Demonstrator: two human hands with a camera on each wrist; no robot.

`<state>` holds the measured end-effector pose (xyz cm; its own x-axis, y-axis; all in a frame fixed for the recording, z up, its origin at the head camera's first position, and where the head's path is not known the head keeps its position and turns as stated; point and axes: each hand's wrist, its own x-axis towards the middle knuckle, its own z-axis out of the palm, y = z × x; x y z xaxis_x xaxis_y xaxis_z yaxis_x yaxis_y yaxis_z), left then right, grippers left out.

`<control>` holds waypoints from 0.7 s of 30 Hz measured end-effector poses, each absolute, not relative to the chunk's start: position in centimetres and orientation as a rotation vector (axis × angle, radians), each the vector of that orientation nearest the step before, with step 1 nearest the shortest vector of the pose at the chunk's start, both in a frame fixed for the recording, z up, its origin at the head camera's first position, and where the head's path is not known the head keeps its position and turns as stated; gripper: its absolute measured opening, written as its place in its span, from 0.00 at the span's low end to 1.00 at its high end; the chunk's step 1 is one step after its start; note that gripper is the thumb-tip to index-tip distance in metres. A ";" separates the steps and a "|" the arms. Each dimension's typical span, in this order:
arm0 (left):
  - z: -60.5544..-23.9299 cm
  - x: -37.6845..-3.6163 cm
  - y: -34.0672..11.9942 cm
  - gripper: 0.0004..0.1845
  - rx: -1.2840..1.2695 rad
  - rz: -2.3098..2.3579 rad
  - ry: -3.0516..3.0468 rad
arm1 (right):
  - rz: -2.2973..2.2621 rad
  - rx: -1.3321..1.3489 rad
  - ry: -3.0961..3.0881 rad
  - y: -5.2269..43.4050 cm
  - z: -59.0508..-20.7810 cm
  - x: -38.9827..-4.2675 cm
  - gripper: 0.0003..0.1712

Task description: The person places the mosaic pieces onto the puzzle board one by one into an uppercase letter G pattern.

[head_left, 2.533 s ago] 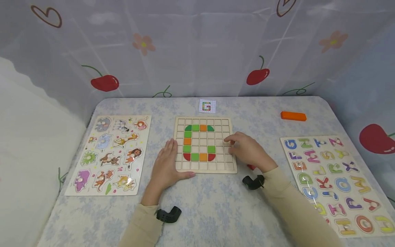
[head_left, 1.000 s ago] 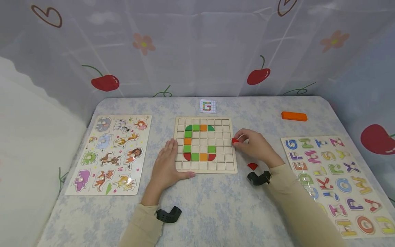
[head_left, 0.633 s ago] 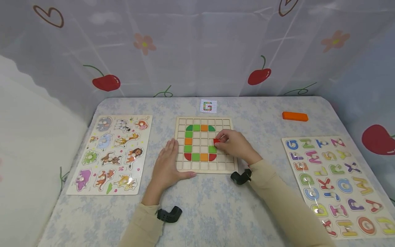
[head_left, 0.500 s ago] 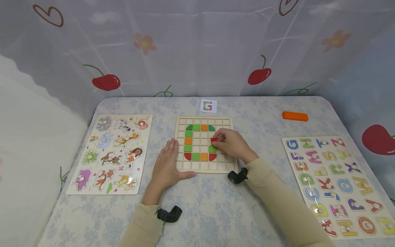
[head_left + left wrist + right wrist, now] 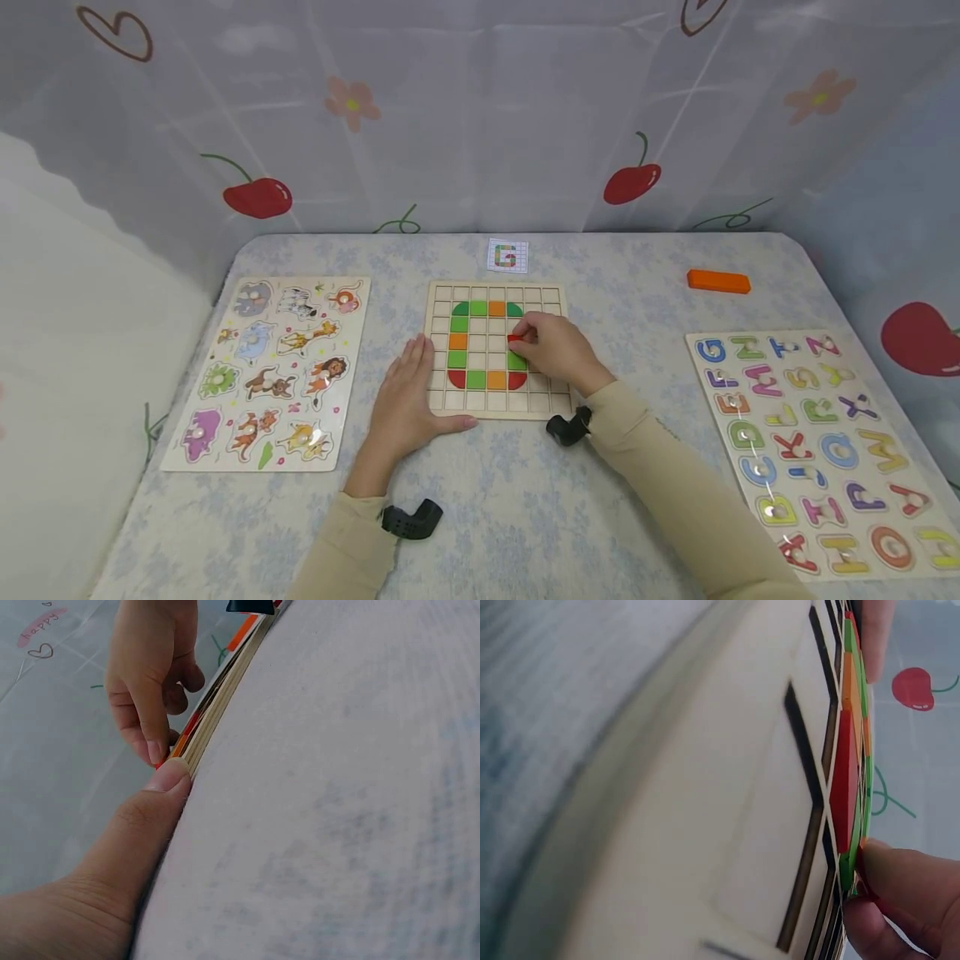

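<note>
A wooden grid board [image 5: 558, 404] lies at the table's middle, with green, orange and red tiles forming a letter G. My right hand [image 5: 525, 342] pinches a small red piece [image 5: 513, 338] over the cell just above the green tile [image 5: 516, 362] on the G's right side. My left hand [image 5: 405, 392] lies flat against the board's left edge, fingers straight. In the left wrist view the left thumb [image 5: 166, 780] presses on the board's edge [image 5: 225, 682], and the right hand's fingers [image 5: 150, 712] reach down to the board. The right wrist view shows the board [image 5: 727, 825] close up beside my fingers [image 5: 907, 885].
An animal puzzle [image 5: 270, 375] lies to the left and an alphabet puzzle [image 5: 810, 442] to the right. A small card showing a G [image 5: 506, 256] sits behind the board. An orange block [image 5: 717, 282] rests at the back right. A curtain closes off the table's far side.
My right hand has carried the red piece leftward from the board's right edge to the cell above the green tile. The left hand has stayed where it was.
</note>
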<state>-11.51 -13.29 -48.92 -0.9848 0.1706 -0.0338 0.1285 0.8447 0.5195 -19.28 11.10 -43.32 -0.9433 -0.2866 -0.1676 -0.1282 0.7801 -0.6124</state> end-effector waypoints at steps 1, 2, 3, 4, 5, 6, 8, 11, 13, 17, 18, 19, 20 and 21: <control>-48.9 -11.5 -13.3 0.75 0.241 0.824 2.941 | -0.898 -0.327 2.726 11.1 -43.4 -19.3 0.09; -48.9 -11.5 -13.3 0.75 0.243 0.827 2.940 | -0.886 -0.331 2.729 11.1 -43.4 -19.3 0.09; -48.9 -11.5 -13.3 0.75 0.244 0.829 2.940 | -0.871 -0.333 2.734 11.1 -43.4 -19.3 0.09; -48.9 -11.5 -13.3 0.75 0.244 0.832 2.939 | -0.859 -0.334 2.736 11.1 -43.4 -19.3 0.10; -48.8 -11.5 -13.3 0.75 0.245 0.832 2.939 | -0.851 -0.335 2.735 11.1 -43.5 -19.3 0.10; -48.8 -11.5 -13.3 0.75 0.245 0.834 2.939 | -0.841 -0.338 2.735 11.2 -43.5 -19.3 0.10; -48.7 -11.4 -13.2 0.75 0.242 0.828 2.940 | -0.831 -0.344 2.730 11.2 -43.5 -19.3 0.10; -48.6 -11.4 -13.2 0.75 0.240 0.815 2.942 | -0.831 -0.357 2.724 11.2 -43.4 -19.3 0.10; -48.5 -11.4 -13.2 0.75 0.240 0.807 2.942 | -0.835 -0.364 2.722 11.1 -43.4 -19.3 0.10; -48.4 -11.4 -13.1 0.75 0.241 0.798 2.940 | -0.843 -0.372 2.714 11.1 -43.4 -19.2 0.09; -48.4 -11.4 -13.1 0.75 0.240 0.795 2.939 | -0.844 -0.374 2.713 11.1 -43.4 -19.3 0.10; -48.4 -11.4 -13.1 0.75 0.238 0.794 2.938 | -0.846 -0.374 2.712 11.2 -43.4 -19.3 0.10; -48.4 -11.5 -13.1 0.75 0.238 0.794 2.937 | -0.846 -0.371 2.713 11.2 -43.5 -19.3 0.09; -48.4 -11.5 -13.1 0.75 0.237 0.795 2.936 | -0.847 -0.370 2.713 11.2 -43.5 -19.3 0.09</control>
